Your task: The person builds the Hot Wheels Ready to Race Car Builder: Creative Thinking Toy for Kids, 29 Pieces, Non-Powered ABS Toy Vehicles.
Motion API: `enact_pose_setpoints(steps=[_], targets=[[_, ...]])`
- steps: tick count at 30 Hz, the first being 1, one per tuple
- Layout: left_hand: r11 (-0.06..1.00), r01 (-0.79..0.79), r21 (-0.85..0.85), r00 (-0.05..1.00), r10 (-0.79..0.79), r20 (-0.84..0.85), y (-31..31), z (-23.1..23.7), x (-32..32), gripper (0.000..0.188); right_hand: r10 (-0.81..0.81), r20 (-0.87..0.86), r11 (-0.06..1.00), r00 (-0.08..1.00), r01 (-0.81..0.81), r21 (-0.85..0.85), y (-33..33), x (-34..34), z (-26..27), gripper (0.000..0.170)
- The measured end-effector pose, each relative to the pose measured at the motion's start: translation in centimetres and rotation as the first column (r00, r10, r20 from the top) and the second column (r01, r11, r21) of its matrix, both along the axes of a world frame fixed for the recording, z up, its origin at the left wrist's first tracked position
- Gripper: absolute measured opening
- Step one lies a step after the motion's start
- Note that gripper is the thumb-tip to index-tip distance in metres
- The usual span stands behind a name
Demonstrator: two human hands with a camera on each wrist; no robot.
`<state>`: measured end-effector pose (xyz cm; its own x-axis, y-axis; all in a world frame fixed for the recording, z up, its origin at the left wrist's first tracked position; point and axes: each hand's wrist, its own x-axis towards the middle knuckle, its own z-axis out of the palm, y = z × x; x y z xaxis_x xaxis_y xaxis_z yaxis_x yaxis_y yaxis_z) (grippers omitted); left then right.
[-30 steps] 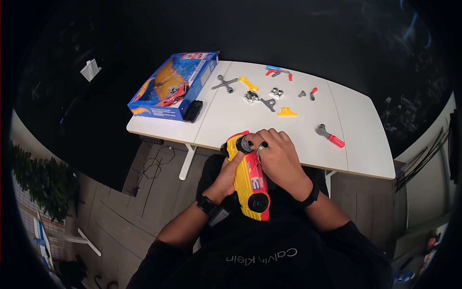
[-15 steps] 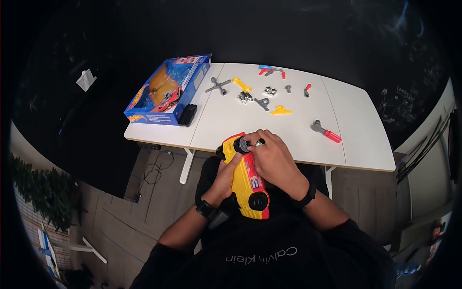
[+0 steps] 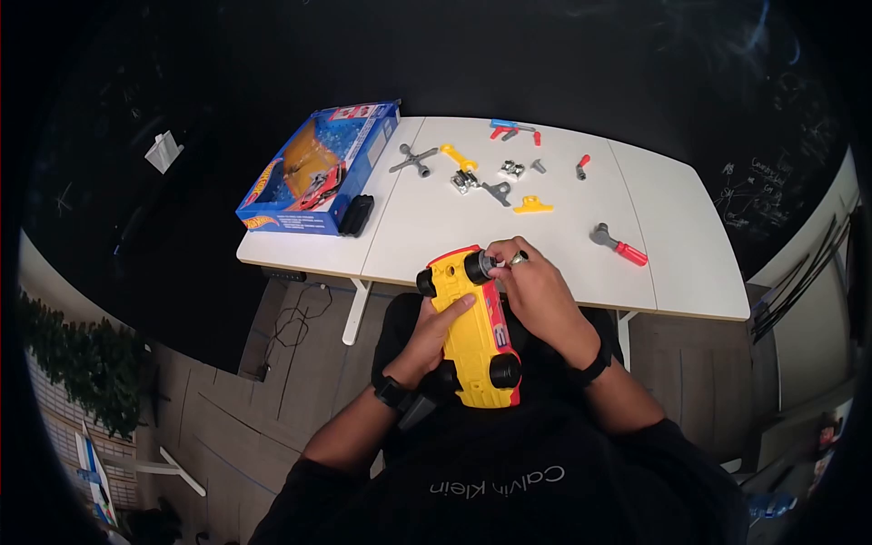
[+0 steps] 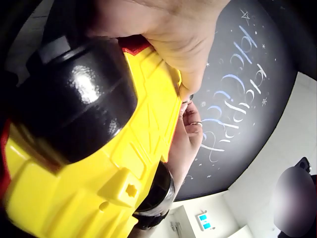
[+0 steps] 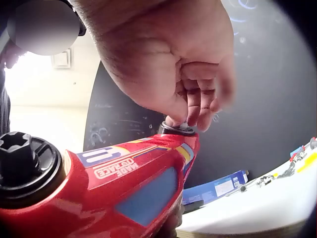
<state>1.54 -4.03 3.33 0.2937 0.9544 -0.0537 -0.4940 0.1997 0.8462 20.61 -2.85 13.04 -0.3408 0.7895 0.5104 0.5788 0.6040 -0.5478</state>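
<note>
Two hands hold a toy car [image 3: 472, 363] at the near edge of the table [image 3: 409, 245] in the head view. The left hand [image 3: 436, 334] grips its body, thumb laid across the yellow underside [image 3: 465, 325], which faces the camera. The right hand [image 3: 540, 289] pinches a small grey part [image 3: 489, 264] at the hub of the far right wheel [image 3: 476, 268]. On the table, a blue box [image 3: 318, 173] lies at the left with a black object [image 3: 356, 216] beside it. Farther right are a grey cross-shaped tool [image 3: 414, 161], a yellow wrench [image 3: 459, 157], two silver pieces [image 3: 512, 170], a flat grey piece [image 3: 497, 192], a yellow piece [image 3: 533, 206], a grey bolt [image 3: 539, 166], a blue and red toy drill [image 3: 515, 131] and a red-handled hammer [image 3: 621, 248].

In the left wrist view, a glossy black wheel [image 4: 79, 99] is close by; the left hand wraps over the car's edge, and a ring [image 4: 196, 122] shows on the right hand beyond. Chalk writing [image 4: 237, 109] marks a black wall [image 4: 280, 49].

In the right wrist view, the right hand's fingertips meet the far right wheel, the other fingers curled; the near wheel [image 5: 25, 166] has a notched hub standing out
</note>
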Motion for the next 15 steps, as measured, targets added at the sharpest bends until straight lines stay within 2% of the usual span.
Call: enact_pose_setpoints(steps=[2,4,5,7,8,9,10,11,13,14,15], targets=[[1.000,-0.003,-0.011,0.999,0.004,0.032,0.0,0.2,0.1,0.043,-0.013,0.012,0.999,1.000,0.013,-0.029,-0.1,0.2,-0.1,0.016],[1.000,-0.009,-0.022,0.998,0.010,0.062,0.0,0.3,-0.1,0.041,0.057,-0.060,0.992,0.997,-0.063,-0.106,0.1,0.8,-0.5,0.031],[0.999,-0.019,-0.049,0.996,0.023,0.081,-0.1,0.3,-0.3,0.040,0.060,-0.062,0.992,0.996,-0.067,-0.106,0.0,0.9,-0.6,0.031],[0.997,-0.032,-0.076,0.994,0.039,0.100,-0.1,0.4,-0.2,0.038,0.027,-0.154,0.968,0.988,-0.065,-0.241,-0.2,1.4,-0.8,0.037],[0.993,-0.101,-0.057,0.988,0.106,0.109,-0.2,0.6,0.1,0.036,0.030,-0.153,0.969,0.988,-0.066,-0.240,0.0,2.0,-1.4,0.037],[0.985,-0.169,-0.041,0.977,0.173,0.121,-0.3,0.6,0.2,0.035,0.104,-0.192,0.881,0.976,-0.180,-0.438,0.2,2.8,-2.5,0.041],[0.984,-0.171,-0.042,0.977,0.175,0.125,-0.1,0.5,0.2,0.035,0.164,-0.244,0.741,0.956,-0.283,-0.610,0.3,3.1,-2.9,0.045],[0.981,-0.192,-0.018,0.967,0.192,0.170,0.3,0.3,0.0,0.033,0.165,-0.239,0.740,0.957,-0.280,-0.612,0.2,3.3,-3.2,0.045],[0.977,-0.205,0.054,0.960,0.190,0.208,0.3,1.8,-0.2,0.034,0.288,-0.457,0.402,0.841,-0.540,-0.740,-0.3,3.4,-3.4,0.057],[0.977,-0.208,0.051,0.958,0.193,0.211,0.6,1.5,-0.3,0.034,0.338,-0.348,0.566,0.874,-0.484,-0.667,-0.5,3.0,-3.5,0.067],[0.965,-0.257,0.057,0.945,0.238,0.226,1.0,0.8,-0.5,0.035,0.270,-0.363,0.556,0.892,-0.452,-0.698,-0.7,2.6,-3.5,0.067]])
